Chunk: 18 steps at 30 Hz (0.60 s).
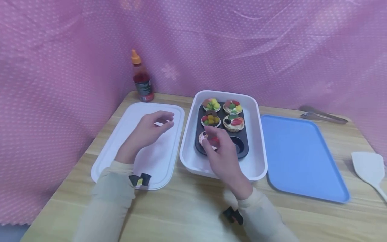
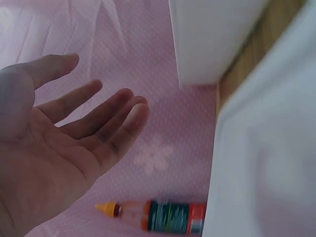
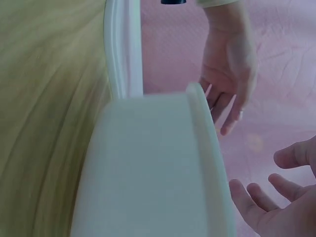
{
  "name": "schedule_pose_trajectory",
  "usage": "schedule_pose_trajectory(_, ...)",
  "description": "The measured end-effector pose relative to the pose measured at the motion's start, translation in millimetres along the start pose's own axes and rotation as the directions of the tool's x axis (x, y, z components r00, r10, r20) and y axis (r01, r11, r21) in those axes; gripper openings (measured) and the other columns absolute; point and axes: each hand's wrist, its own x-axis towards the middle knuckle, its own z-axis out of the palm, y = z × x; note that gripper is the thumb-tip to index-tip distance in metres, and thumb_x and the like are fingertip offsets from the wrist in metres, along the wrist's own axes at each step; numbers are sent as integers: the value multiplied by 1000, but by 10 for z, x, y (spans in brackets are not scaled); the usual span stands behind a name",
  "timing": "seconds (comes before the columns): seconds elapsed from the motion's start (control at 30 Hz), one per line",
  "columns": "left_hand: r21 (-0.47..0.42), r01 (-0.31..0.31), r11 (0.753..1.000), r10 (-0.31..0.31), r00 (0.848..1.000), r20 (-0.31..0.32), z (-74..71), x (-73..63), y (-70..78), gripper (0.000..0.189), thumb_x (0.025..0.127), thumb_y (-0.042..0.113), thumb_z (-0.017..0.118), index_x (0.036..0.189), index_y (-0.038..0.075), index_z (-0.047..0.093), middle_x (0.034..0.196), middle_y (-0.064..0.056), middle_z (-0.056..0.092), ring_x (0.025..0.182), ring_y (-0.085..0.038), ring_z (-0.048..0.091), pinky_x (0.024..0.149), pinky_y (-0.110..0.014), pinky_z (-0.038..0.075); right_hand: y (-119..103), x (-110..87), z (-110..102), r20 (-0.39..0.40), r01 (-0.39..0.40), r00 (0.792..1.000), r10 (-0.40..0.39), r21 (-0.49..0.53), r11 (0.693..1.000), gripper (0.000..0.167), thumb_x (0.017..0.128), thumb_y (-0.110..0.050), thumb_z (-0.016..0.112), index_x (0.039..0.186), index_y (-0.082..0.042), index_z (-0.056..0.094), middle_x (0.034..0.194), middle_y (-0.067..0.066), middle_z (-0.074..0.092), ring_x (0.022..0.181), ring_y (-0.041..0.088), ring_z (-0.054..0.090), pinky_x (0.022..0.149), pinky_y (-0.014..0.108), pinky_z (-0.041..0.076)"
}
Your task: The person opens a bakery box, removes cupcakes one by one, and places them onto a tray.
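My left hand (image 1: 151, 126) hovers over a white lidded-looking tray (image 1: 157, 161), fingers loosely bent and palm empty, as the left wrist view shows. My right hand (image 1: 222, 154) is above the near part of a white bin (image 1: 257, 148), its thumb and fingers apart with nothing between them. Inside the bin lies a dark muffin tin (image 1: 222, 134) with several fruit tarts in its cups. A tart with pink cream (image 1: 203, 137) sits near the right fingertips, partly hidden by them. Beside it, the near right cup (image 1: 237, 144) shows its dark inside.
A sauce bottle (image 1: 142, 82) with an orange cap stands at the back left. To the bin's right lies a blue tray (image 1: 302, 158), with tongs (image 1: 323, 115) behind it. A white spatula (image 1: 368, 168) rests at the far right. A pink curtain (image 1: 193, 50) hangs behind the table.
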Motion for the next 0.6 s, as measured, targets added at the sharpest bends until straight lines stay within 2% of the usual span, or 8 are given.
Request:
schedule_pose_trajectory(0.13,-51,-17,999,17,1000,-7,149,83,69,40,99,20,64,137,6,60,130,-16,67,118,-32,65,94,-48,56,62,14,-130,-18,33,999,-33,-11,999,37,96,-3,65,132,-1,58,133,14,61,125,25,60,100,43,55)
schedule_pose_trajectory(0.27,-69,-25,997,24,1000,-17,255,152,78,40,99,19,64,136,4,60,129,-17,68,117,-33,65,95,-49,55,133,22,-251,-43,36,998,-38,-43,998,37,95,0,65,131,2,58,132,18,62,124,27,60,99,44,55)
schedule_pose_trajectory(0.43,-52,16,999,-16,1000,1,356,238,73,43,99,24,63,137,4,59,134,-17,65,122,-34,62,102,-50,51,216,27,-387,-65,-18,998,14,-62,998,39,95,0,65,132,2,57,134,16,61,125,28,59,101,44,54)
schedule_pose_trajectory(0.6,-48,73,996,-70,996,51,447,321,91,47,100,27,63,141,7,56,137,-16,63,126,-33,60,103,-49,51,263,43,-502,-58,-92,994,90,-47,995,39,97,-1,63,135,1,55,137,16,58,129,28,57,104,43,52)
